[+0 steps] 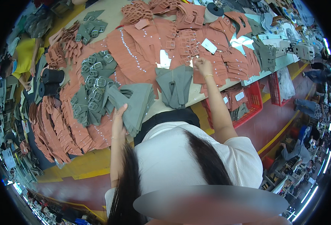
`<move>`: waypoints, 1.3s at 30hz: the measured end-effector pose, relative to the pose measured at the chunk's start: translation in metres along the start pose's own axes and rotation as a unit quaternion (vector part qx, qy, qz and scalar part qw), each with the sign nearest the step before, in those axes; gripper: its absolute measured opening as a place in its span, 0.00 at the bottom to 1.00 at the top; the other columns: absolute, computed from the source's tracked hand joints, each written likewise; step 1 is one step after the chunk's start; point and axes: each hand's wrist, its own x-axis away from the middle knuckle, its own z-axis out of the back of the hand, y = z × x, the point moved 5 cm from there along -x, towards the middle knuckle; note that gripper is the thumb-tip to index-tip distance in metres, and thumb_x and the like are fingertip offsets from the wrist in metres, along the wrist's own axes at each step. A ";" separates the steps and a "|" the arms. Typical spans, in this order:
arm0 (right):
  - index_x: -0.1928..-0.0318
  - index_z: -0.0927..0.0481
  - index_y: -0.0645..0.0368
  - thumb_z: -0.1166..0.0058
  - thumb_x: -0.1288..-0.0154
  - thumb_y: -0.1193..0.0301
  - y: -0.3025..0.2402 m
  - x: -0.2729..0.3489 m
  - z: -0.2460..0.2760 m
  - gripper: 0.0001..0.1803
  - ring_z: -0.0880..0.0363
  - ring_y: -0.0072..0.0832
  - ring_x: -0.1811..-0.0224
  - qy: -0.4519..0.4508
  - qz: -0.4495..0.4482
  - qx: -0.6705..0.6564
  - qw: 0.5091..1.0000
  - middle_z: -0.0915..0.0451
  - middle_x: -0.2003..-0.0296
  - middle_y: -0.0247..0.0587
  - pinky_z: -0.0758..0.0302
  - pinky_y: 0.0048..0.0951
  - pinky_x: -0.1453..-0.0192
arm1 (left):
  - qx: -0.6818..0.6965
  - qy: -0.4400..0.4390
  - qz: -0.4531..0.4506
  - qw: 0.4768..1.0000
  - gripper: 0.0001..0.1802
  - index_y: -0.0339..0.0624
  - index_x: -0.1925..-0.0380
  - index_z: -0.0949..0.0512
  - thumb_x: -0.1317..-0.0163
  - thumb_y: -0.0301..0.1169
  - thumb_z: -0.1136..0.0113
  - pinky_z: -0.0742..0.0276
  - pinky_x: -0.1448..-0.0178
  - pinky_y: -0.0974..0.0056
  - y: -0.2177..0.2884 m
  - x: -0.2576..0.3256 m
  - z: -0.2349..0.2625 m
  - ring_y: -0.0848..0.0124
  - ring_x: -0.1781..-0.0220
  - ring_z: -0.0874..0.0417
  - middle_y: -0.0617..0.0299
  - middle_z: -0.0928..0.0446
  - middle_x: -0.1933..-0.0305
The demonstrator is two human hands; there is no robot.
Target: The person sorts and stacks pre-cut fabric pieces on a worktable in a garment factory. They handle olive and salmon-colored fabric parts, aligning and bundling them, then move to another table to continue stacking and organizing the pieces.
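My left hand (119, 119) is closed on the edge of a fanned stack of grey-green fabric pieces (137, 103), thumb on top. Beside that stack lies a pile of grey-green fabric belts with buckles (96, 84). In front of my body, another bundle of grey-green fabric pieces (174, 85) rests on the table edge. My right hand (203, 67) is raised past this bundle, fingers drawn together over the orange-brown pieces; whatever they may pinch is too small to make out. Near its fingertips are orange-brown belts with covered buckles (188, 42) and a white card (209, 46).
Orange-brown fabric stacks (126, 48) cover much of the table. Black thread cones (52, 77) stand at the left, a white thread cone (212, 13) at the back. A red crate (253, 98) sits below the right edge. Across the left side, a person in yellow (26, 56) works.
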 end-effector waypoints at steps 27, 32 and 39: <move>0.41 0.32 0.71 0.38 0.50 0.43 -0.136 0.226 -0.155 0.48 0.26 0.50 0.44 -0.311 0.271 0.210 0.886 0.27 0.45 0.62 0.28 0.42 0.42 | -0.026 0.029 -0.109 0.993 0.26 0.33 0.47 0.36 0.39 0.32 0.36 0.25 0.48 0.66 -0.019 -0.013 -0.026 0.68 0.49 0.23 0.49 0.25 0.50; 0.37 0.36 0.69 0.36 0.53 0.42 -0.130 0.216 -0.151 0.52 0.25 0.49 0.44 -0.287 0.218 0.222 0.906 0.27 0.45 0.62 0.27 0.40 0.43 | -0.038 0.010 -0.123 0.992 0.25 0.34 0.48 0.33 0.36 0.39 0.39 0.27 0.47 0.67 -0.020 -0.011 -0.028 0.71 0.50 0.24 0.52 0.24 0.50; 0.36 0.38 0.67 0.31 0.53 0.50 -0.136 0.207 -0.144 0.50 0.24 0.46 0.49 -0.246 0.248 0.230 0.908 0.28 0.50 0.56 0.26 0.37 0.49 | -0.076 -0.013 -0.189 0.979 0.20 0.35 0.51 0.30 0.35 0.37 0.40 0.29 0.49 0.69 -0.003 -0.004 -0.040 0.75 0.54 0.25 0.55 0.22 0.55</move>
